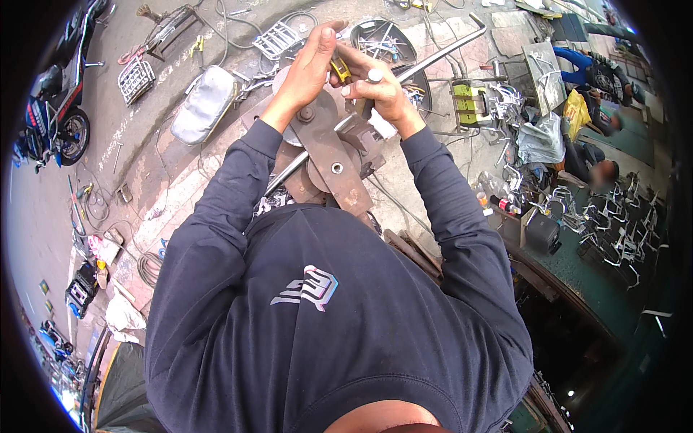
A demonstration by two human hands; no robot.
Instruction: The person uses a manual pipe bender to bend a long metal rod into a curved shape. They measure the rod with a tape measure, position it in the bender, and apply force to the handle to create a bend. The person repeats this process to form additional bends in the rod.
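Note:
My left hand point(307, 72) is raised over the bending machine point(339, 155), with its fingers stretched out and close together. Beside it, my right hand point(382, 92) is curled around a round-ended metal rod point(375, 75), whose pale end shows between thumb and forefinger. A small yellow-and-black object point(340, 70), which looks like a tape measure, sits between the two hands; how it is held is partly hidden. A shiny bent metal tube point(447, 49) slants up to the right beyond my right hand. Nearer to me, a straight length of tube point(286, 174) shows beside the machine's rusty plates.
Black trays point(384, 42) of metal parts lie beyond my hands. Left are a grey padded seat point(205, 105), tubular racks point(136, 80) and a motorcycle point(58, 115). A green machine point(471, 103) and piled bent tubes point(617, 231) lie right, near other people point(606, 76). Cables cross the ground.

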